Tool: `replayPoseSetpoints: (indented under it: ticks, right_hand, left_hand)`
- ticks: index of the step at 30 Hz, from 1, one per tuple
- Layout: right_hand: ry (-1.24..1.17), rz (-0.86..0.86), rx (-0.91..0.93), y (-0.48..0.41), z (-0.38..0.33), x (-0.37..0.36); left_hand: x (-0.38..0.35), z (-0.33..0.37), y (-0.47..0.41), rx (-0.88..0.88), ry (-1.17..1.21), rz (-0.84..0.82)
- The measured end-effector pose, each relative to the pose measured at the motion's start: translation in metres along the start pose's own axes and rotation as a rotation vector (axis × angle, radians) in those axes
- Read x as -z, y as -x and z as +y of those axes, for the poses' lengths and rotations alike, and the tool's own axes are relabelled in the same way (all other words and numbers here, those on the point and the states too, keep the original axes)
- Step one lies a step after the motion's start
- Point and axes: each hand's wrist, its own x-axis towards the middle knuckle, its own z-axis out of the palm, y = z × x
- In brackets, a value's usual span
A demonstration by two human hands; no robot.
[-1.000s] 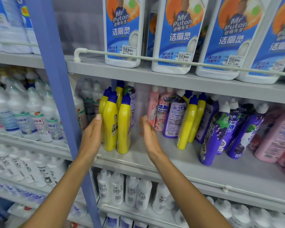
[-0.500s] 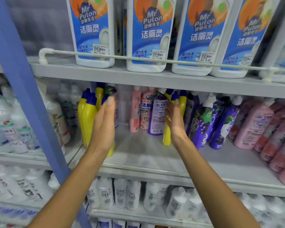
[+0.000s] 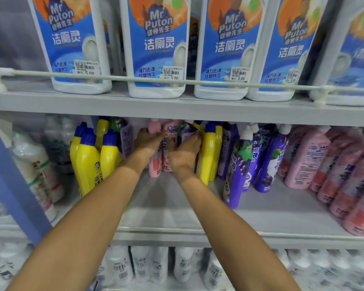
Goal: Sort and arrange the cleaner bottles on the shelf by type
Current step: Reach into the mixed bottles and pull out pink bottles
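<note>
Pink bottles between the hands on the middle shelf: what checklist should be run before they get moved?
1. Contact, left hand on pink bottles: ok, touching.
2. Grip of right hand: cannot tell, fingers blurred.
3. Way out over the shelf: ok, nothing stands in front.
4. Yellow type in one group: not ok, left yellow cluster and right yellow cluster sit apart.
5. Pink type together: not ok, far pink row lies beyond the purple bottles.
</note>
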Motion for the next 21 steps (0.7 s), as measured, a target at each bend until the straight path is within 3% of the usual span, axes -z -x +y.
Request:
replayPoseSetpoints:
  ticks: [6, 13, 21]
  right_hand:
    - [0.186, 0.139, -0.085, -0.019, 0.006, -0.014]
    - [-0.026, 0.050, 0.059, -0.016, 0.015, 0.002]
    - [-0.017, -0.109, 0.148, 0.023, 0.022, 0.056]
  left_hand:
    - [-0.002, 0.002, 0.004, -0.129, -0.207, 0.143]
    - [0.000, -0.014, 0.015, -0.219, -0.241, 0.175]
    - [0.014, -0.025, 0.057, -0.309, -0.292, 0.125]
